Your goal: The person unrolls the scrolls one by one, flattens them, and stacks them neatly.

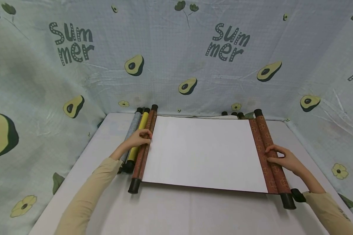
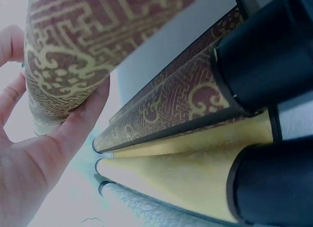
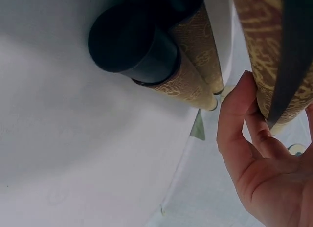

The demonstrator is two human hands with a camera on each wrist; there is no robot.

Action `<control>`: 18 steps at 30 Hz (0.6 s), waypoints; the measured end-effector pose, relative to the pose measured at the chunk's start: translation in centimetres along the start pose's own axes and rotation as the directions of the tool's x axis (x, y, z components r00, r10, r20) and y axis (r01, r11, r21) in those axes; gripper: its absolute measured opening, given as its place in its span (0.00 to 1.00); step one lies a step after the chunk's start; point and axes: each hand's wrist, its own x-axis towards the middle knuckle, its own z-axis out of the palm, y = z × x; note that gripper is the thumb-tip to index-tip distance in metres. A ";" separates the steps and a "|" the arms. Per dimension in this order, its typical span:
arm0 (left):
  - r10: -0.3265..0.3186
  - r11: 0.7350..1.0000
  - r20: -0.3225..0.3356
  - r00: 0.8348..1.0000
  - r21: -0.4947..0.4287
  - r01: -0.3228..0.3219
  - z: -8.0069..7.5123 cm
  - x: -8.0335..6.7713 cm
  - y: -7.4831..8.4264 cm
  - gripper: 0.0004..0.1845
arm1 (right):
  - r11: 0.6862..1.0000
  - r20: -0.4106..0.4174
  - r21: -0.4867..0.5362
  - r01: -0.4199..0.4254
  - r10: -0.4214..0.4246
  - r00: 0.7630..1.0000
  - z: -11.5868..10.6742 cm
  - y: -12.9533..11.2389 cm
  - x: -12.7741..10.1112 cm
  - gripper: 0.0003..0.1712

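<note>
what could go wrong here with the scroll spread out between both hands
The white sheet lies flat between two rolled ends; if the left hand and right hand roll or pull unevenly, it may skew or crease. The right roller runs near the table edge and could slip off. The left roller lies against the yellow scroll and might nudge it and the grey scroll.

Desk (image 1: 170, 212): white, flat, bare along its near edge.
Yellow scroll (image 1: 136, 141): rolled, black end caps — lying at the desk's left, just beside a grey-blue scroll (image 1: 131, 130).
Far scrolls (image 1: 238, 114): dark end caps showing at the desk's back edge.
Backdrop (image 1: 176, 58): pale checked cloth on three sides — avocados, small flowers, "Summer" lettering.
</note>
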 end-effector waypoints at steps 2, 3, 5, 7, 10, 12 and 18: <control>0.006 1.000 -0.002 1.000 -0.008 -0.006 -0.1 -0.1 0.0 0.09 | 1.000 -0.001 -0.013 -0.003 0.003 1.000 0.0 0.0 0.0 0.17; 0.008 1.000 -0.005 1.000 -0.005 -0.008 -0.2 -0.2 0.0 0.08 | 1.000 0.001 -0.017 -0.002 0.002 1.000 0.0 0.0 0.0 0.17; 0.017 1.000 -0.009 1.000 0.009 -0.017 -0.3 -0.2 0.1 0.08 | 1.000 0.006 -0.025 -0.002 0.002 1.000 -0.1 0.1 0.0 0.16; 0.011 1.000 -0.015 1.000 0.012 -0.010 -0.3 -0.2 0.2 0.10 | 0.999 0.015 -0.032 0.001 0.000 1.000 -0.1 0.2 0.0 0.16; -0.001 1.000 -0.014 1.000 0.015 0.001 -0.4 -0.3 0.2 0.14 | 0.999 0.034 -0.036 -0.022 0.023 0.999 -0.1 0.3 0.0 0.19; -0.014 1.000 -0.008 1.000 0.010 0.014 -0.4 -0.5 0.6 0.16 | 0.998 0.047 -0.033 -0.049 0.050 0.998 0.0 0.2 0.0 0.22; 0.008 1.000 0.003 1.000 0.027 -0.008 -0.6 -0.4 -0.1 0.17 | 0.995 0.074 -0.055 -0.078 0.082 0.994 -0.1 0.1 -0.1 0.29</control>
